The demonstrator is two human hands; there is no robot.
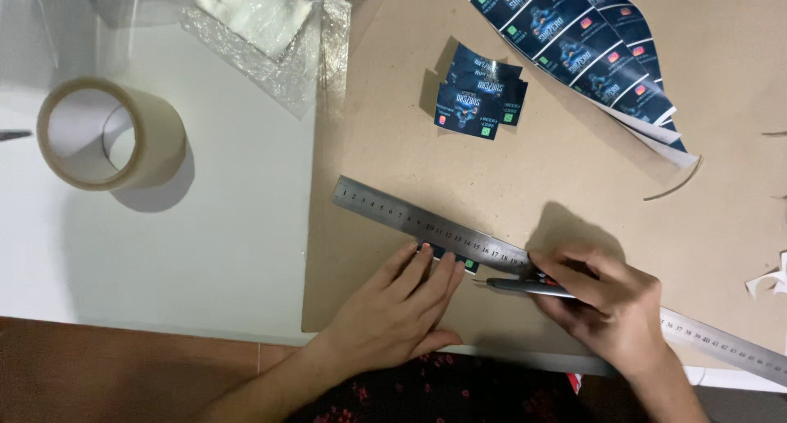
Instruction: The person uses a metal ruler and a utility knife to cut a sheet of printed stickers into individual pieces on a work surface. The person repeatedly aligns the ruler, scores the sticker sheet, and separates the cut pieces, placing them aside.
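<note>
A person's two hands work at a sheet of brown cardboard (533, 193) laid on a white counter (164, 259), seen from above. The left hand (402, 308) lies flat and unclenched, fingers together, pressing down on a dark blue printed card (459, 261) whose edge shows just beyond the fingertips, tucked against a long steel ruler (426, 222). The ruler runs slantwise across the cardboard from upper left to the lower right corner of the view. The right hand (602, 296) is closed around a slim utility knife (525, 286), its point lying along the ruler's near edge, just beside the card. Well apart from the hands, near the top of the cardboard, a small stack of cut dark blue cards (479, 91) sits in a loose pile, and to its right a fanned bundle of uncut printed sheets (590, 50) of the same design spreads toward the upper right corner. A thin curved paper offcut (676, 185) lies below those sheets, and white scraps (771, 279) rest at the right edge. On the white counter at left stands a roll of clear packing tape (111, 136) on its side face, with a crumpled clear plastic bag (262, 29) holding something white near the top.
</note>
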